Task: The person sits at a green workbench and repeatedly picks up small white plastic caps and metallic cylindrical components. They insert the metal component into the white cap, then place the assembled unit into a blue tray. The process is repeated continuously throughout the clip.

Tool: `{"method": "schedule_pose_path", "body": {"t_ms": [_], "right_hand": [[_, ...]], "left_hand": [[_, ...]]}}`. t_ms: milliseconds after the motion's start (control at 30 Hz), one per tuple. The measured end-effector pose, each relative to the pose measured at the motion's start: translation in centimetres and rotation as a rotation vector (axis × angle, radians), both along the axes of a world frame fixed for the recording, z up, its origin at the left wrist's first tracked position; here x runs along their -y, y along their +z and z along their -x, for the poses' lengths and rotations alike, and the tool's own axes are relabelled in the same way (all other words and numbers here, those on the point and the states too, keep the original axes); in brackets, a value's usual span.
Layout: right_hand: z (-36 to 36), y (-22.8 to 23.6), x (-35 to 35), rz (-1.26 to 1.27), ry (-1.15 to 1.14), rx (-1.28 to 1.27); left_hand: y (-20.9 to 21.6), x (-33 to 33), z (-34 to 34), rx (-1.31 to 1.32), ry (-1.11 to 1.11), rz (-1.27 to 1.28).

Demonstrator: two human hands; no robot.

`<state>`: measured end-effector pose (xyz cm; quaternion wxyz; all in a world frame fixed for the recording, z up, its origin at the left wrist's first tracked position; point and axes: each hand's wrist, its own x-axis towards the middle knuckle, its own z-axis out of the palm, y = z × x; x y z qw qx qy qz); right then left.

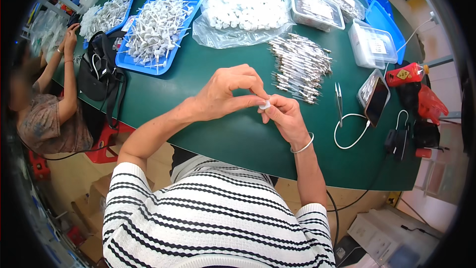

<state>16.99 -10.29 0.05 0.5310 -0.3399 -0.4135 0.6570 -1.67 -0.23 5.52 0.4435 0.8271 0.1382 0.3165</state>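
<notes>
Above the near edge of the table, both hands meet around a small white plastic piece (266, 105). My left hand (230, 92) pinches it between thumb and fingertips. From the other side, the thumb and fingers of my right hand (284, 114) close on the same piece; the fingers hide most of it. A pile of slim metal-ended rods (300, 67) lies just beyond my right hand. Farther off, a clear plastic bag (210, 35) bears a heap of small white caps (243, 13). Steel tweezers (339, 103) rest to the right of my hands.
White stemmed parts fill a blue tray (196, 1) at the left, beside a black bag (99, 72). Clear boxes (317, 9) stand at the far right. A phone (378, 100) with a white cable (342, 144) leans near a red bottle (404, 75). Another person (59, 109) sits at left.
</notes>
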Motion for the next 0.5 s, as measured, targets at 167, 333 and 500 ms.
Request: {"method": "schedule_pose_path", "body": {"t_ms": [167,333,500], "right_hand": [[-0.6,-0.1,0.1,0.042,0.087,-0.013],[-0.9,-0.1,0.0,0.059,0.146,0.024],[-1.2,-0.3,0.1,0.046,0.167,-0.04]], "left_hand": [[1.6,-1.2,-0.7,-0.03,-0.146,-0.24],[2.5,-2.1,-1.8,-0.122,-0.32,-0.124],[2.8,-2.5,-2.4,-0.326,-0.432,0.309]]}}
